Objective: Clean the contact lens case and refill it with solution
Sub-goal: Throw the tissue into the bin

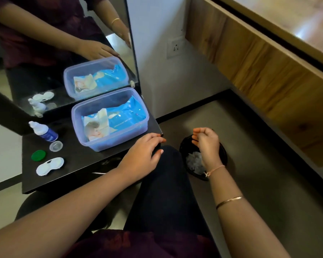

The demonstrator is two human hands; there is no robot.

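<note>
My right hand (pixel 206 144) hangs over the bin (pixel 185 146), fingers loosely curled round nothing visible. I judge it is there to drop waste. Left hand (pixel 144 151) lies flat on the table (pixel 78 164) edge, bracing me. The lens case (pixel 49 166) sits uncapped near the solution bottle (pixel 43 131) — ready for refilling.

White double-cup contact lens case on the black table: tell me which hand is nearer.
Left. The left hand rests on the black table's corner, right of the white lens case; the right hand hangs beyond the table, over a black bin.
</note>
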